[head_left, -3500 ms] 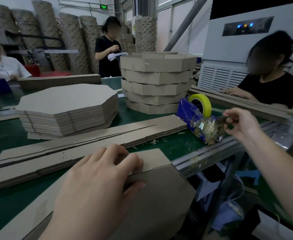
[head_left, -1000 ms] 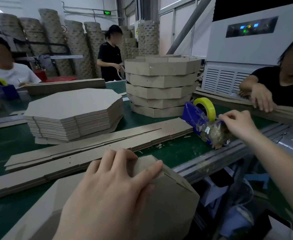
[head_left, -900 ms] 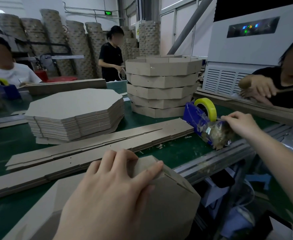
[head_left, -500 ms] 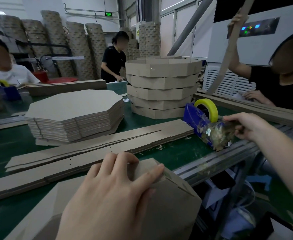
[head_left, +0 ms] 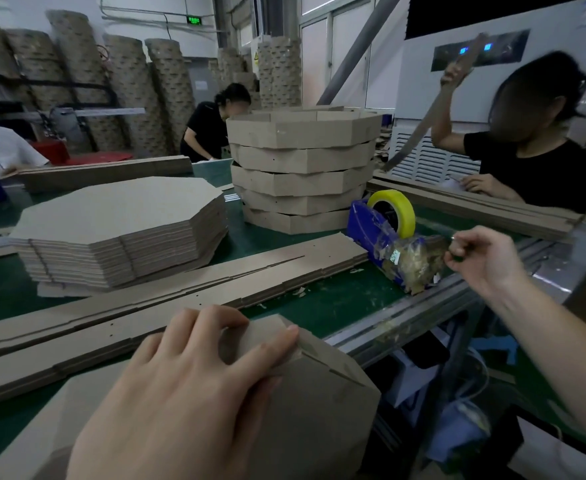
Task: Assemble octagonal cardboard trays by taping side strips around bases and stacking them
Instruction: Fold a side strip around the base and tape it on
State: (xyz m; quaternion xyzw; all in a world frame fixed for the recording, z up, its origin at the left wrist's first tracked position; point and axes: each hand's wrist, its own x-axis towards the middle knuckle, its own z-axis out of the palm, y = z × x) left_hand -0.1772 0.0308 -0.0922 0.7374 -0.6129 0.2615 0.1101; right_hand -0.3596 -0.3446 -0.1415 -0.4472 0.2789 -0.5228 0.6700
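Observation:
My left hand (head_left: 187, 386) presses on a cardboard tray (head_left: 322, 403) at the table's near edge, fingers curled over its folded side strip. My right hand (head_left: 482, 258) pinches the clear tape end at the blue tape dispenser (head_left: 378, 233), which carries a yellow tape roll (head_left: 393, 202). Flat octagonal bases (head_left: 118, 216) are stacked at the left. Long side strips (head_left: 166, 296) lie across the green table. Finished trays (head_left: 302, 168) are stacked behind.
A person in black at the right lifts a long strip (head_left: 419, 129), with more strips (head_left: 475, 206) lying before them. Another person (head_left: 211, 126) bends over behind the tray stack. Tall cardboard rolls (head_left: 111, 81) line the back wall. The metal table edge (head_left: 405, 313) runs below the dispenser.
My right hand has drawn back a little from the dispenser, pinching the tape. The person at the right has raised a strip. My left hand has stayed on the tray.

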